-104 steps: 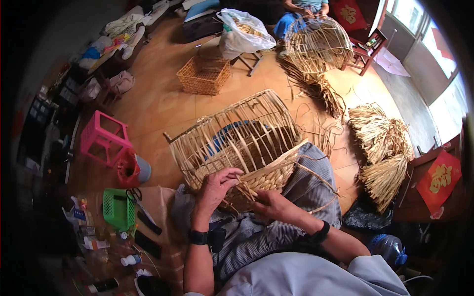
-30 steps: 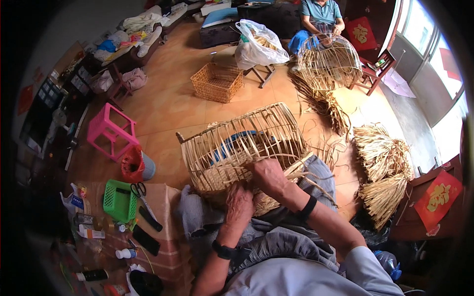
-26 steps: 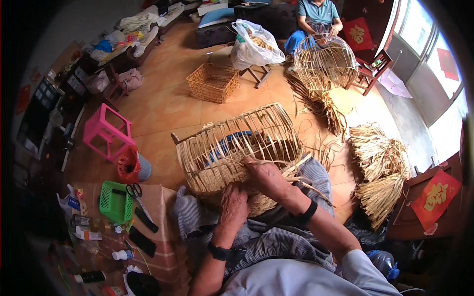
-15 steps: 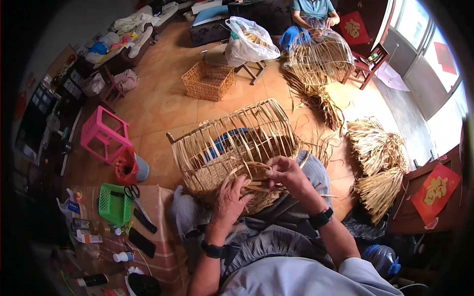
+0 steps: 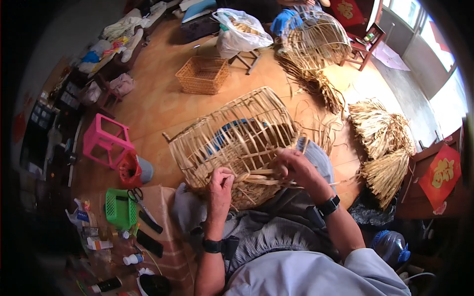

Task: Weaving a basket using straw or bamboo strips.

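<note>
An unfinished openwork basket of pale plant strips lies tilted across my lap, its dense woven side toward me. My left hand is closed at the near rim, thumb and forefinger pinched on a flat strip. Several strips run from there to the right along the rim. Above their right end is my right hand, fingers bent and the thumb apart from them; no strip shows clearly in its grip. Through the ribs something blue shows. Dark bands circle both wrists.
Bundles of dried strips lie on the right floor. Ahead are a wicker basket, a white bag and another person's openwork basket. On the left are a pink stool, a bin, scissors and a green tray.
The loop of strip between my hands is gone, and the strips lie flatter along the rim. My left hand has closed into a pinch. My right hand has shifted right and up, its fingers loosened.
</note>
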